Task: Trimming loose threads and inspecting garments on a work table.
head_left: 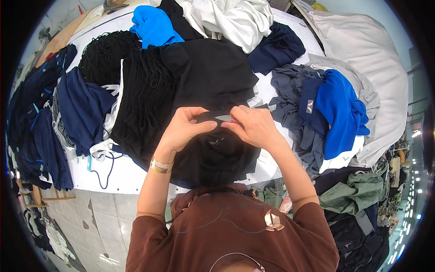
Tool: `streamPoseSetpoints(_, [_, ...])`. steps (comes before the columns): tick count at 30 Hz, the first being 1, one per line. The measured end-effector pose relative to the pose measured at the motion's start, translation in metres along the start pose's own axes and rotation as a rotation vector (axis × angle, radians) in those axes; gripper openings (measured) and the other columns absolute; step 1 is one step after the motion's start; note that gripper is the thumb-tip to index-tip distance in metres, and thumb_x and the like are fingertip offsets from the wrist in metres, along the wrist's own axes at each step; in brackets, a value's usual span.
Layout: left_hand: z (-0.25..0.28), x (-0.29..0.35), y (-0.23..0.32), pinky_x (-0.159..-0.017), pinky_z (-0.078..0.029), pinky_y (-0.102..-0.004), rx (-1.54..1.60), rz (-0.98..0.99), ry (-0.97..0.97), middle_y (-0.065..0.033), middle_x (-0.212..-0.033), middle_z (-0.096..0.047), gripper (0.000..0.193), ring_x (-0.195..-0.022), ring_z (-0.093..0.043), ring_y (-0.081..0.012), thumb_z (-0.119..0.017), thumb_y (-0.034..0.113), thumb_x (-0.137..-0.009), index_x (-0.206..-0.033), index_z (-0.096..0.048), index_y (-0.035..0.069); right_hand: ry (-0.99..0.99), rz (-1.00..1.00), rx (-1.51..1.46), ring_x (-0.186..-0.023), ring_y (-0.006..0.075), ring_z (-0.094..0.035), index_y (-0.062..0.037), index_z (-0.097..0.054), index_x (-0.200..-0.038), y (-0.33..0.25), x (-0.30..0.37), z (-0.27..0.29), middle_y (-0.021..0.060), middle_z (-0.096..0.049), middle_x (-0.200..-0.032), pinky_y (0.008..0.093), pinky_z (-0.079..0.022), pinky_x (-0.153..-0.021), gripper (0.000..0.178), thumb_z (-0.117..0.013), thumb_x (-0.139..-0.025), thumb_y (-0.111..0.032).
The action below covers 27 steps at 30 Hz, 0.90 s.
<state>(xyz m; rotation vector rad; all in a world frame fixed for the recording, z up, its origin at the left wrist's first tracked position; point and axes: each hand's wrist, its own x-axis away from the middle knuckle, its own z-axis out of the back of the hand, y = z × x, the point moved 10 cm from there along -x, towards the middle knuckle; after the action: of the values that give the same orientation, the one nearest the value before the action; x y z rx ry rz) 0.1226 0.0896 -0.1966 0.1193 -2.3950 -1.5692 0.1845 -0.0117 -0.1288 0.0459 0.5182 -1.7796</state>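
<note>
In front of me, my left hand [181,129] pinches the edge of a black garment [213,158] between thumb and fingers. My right hand [256,127] is closed around a small pair of thread snips [223,118], its pale pointed blade facing left along the raised black edge. A bit of red shows at the snips under my fingers; the rest of the handle is hidden. A small light emblem marks the cloth below my hands. Just beyond them lies a stack of folded black garments [149,86], layers fanned out on the left.
The white table [122,174] carries a bright blue cloth [154,27], white cloth [231,18], a heap of black cords [106,54] and navy garments [84,106]. At right sit grey garments [294,90] and a royal blue one [340,113]. Green clothes [355,192] lie lower right.
</note>
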Motion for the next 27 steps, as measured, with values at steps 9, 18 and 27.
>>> streamPoseSetpoints(9, [0.012, -0.01, -0.021, -0.069, -0.05, -0.0185, -0.045, -0.006, -0.056, -0.0048, -0.084, -0.066, 0.018, -0.072, -0.062, -0.0067, -0.057, -0.002, -0.081, -0.099, -0.062, -0.004, -0.003, -0.452, -1.109, -0.061, 0.0011, -0.038, -0.0023, -0.06, -0.098, 0.053, -0.003, -0.043, -0.0078, -0.046, -0.068, 0.0189, -0.031, -0.053, 0.022, -0.063, -0.089, -0.022])
streamPoseSetpoints(18, [0.015, -0.007, -0.02, -0.068, -0.051, -0.0201, -0.194, 0.012, 0.049, -0.0045, -0.088, -0.068, 0.022, -0.073, -0.063, -0.0075, -0.067, 0.014, -0.085, -0.1, -0.065, -0.002, -0.217, -0.532, -1.356, -0.047, 0.0, -0.031, -0.0041, -0.06, -0.087, 0.043, 0.002, -0.064, -0.0087, -0.042, -0.059, 0.0197, -0.022, -0.043, 0.013, -0.062, -0.089, -0.017])
streamPoseSetpoints(27, [0.01, -0.002, -0.023, -0.072, -0.042, -0.019, 0.016, 0.083, 0.017, 0.0007, -0.084, -0.066, 0.023, -0.077, -0.057, -0.0043, -0.067, 0.021, -0.085, -0.095, -0.068, 0.0, 0.204, -0.305, -0.789, -0.061, 0.0028, -0.047, -0.0023, -0.06, -0.096, 0.044, 0.005, -0.015, -0.003, -0.057, -0.075, 0.019, -0.04, -0.057, 0.012, -0.063, -0.085, -0.006])
